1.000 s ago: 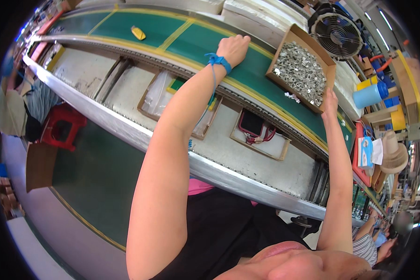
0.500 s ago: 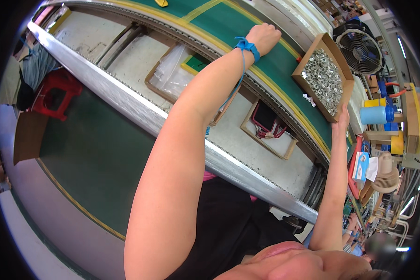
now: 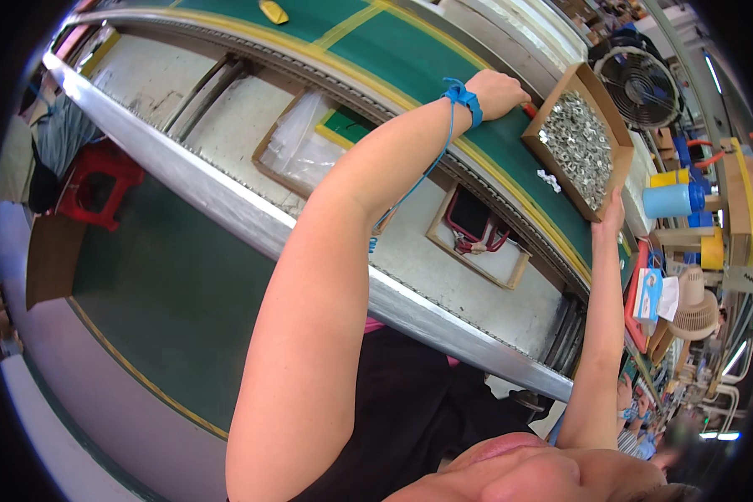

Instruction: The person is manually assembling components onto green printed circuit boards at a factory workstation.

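Observation:
A shallow cardboard box (image 3: pixel 552 110) full of small silvery metal parts (image 3: pixel 576 142) lies tilted over the green conveyor belt (image 3: pixel 410 57). My right hand (image 3: pixel 609 216) grips its near corner. My left hand (image 3: pixel 495 92), with a blue wrist strap (image 3: pixel 463 102) and cord, hangs over the belt left of the box. Its fingers are curled, and whatever they hold, if anything, is hidden. Just past the fingertips, a small orange-red thing (image 3: pixel 529 109) shows by the box's edge. A few small whitish parts (image 3: pixel 549 180) sit on the belt below the box.
Below the belt are a tray (image 3: pixel 299 138) with clear plastic bags and another tray (image 3: pixel 478 243) with a red-framed item. A metal rail (image 3: pixel 427 309) runs in front of me. Beyond the box stand a black fan (image 3: pixel 638 84), a blue cup (image 3: pixel 668 201) and a tissue box (image 3: pixel 648 294).
My left hand has moved right, closer to the box and the orange-red thing. My right hand keeps hold of the box, which has barely moved.

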Action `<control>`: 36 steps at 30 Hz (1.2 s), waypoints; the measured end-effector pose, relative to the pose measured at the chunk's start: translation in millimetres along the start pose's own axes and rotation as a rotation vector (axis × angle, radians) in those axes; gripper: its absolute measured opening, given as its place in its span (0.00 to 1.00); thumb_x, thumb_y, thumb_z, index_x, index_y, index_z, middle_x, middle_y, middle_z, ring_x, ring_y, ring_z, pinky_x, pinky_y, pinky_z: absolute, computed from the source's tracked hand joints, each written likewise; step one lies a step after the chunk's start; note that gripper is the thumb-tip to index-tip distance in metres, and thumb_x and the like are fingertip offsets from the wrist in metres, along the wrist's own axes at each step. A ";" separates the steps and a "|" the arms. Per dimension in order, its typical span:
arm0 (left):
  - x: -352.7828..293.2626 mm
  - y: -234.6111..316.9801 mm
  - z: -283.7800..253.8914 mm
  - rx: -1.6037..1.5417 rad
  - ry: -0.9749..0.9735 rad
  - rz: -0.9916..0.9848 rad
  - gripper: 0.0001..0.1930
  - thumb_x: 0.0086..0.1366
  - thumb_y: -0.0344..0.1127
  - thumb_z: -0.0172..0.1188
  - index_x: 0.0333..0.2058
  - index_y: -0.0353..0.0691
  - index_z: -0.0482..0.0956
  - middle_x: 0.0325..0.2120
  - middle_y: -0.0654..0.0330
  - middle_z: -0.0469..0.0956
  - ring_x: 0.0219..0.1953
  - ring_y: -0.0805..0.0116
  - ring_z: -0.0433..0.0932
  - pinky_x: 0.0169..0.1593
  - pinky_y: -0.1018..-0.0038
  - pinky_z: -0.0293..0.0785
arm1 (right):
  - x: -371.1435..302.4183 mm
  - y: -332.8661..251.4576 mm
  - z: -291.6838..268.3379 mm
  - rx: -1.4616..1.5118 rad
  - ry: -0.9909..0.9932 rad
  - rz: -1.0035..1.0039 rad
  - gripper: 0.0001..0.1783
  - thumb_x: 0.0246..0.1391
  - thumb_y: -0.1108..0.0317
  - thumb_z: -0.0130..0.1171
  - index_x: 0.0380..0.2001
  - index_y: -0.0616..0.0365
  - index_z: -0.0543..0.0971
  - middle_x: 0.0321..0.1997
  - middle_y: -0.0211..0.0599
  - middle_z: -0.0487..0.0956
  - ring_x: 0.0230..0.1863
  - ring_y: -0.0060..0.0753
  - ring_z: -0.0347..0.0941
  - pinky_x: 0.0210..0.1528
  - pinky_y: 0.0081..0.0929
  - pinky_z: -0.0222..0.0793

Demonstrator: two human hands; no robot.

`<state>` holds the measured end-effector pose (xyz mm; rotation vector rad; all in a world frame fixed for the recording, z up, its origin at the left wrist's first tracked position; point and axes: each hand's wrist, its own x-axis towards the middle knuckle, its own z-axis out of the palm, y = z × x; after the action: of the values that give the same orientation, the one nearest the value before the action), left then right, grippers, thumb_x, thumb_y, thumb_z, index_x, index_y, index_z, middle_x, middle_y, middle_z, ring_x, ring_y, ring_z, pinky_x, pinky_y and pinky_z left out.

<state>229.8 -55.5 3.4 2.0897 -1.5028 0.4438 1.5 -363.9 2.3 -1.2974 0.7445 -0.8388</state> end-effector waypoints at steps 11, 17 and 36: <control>11.5 -3.2 9.2 0.044 -0.226 -0.031 0.10 0.60 0.40 0.51 0.35 0.44 0.78 0.31 0.54 0.79 0.36 0.53 0.77 0.37 0.61 0.73 | -36.1 -4.7 34.1 0.021 0.023 0.005 0.21 0.59 0.60 0.49 0.50 0.65 0.69 0.44 0.37 0.75 0.42 0.31 0.72 0.44 0.28 0.69; -29.9 -18.2 -31.7 -0.010 -0.243 -0.156 0.09 0.60 0.39 0.52 0.35 0.43 0.76 0.31 0.54 0.78 0.37 0.53 0.76 0.38 0.62 0.72 | -40.7 -0.7 42.9 0.056 0.077 0.029 0.24 0.57 0.58 0.52 0.51 0.64 0.69 0.46 0.38 0.74 0.44 0.31 0.71 0.46 0.29 0.67; -50.1 167.8 -58.1 -1.653 -0.453 -0.847 0.12 0.68 0.39 0.47 0.44 0.38 0.69 0.19 0.68 0.62 0.16 0.80 0.59 0.14 0.87 0.50 | -210.8 -63.9 13.1 -0.682 -0.469 -1.111 0.23 0.50 0.63 0.57 0.49 0.56 0.69 0.44 0.43 0.68 0.46 0.46 0.67 0.49 0.37 0.64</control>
<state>57.1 -24.2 60.4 1.1216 -0.4715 -1.2320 -101.9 -180.6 68.7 -2.4918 -0.1830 -1.0950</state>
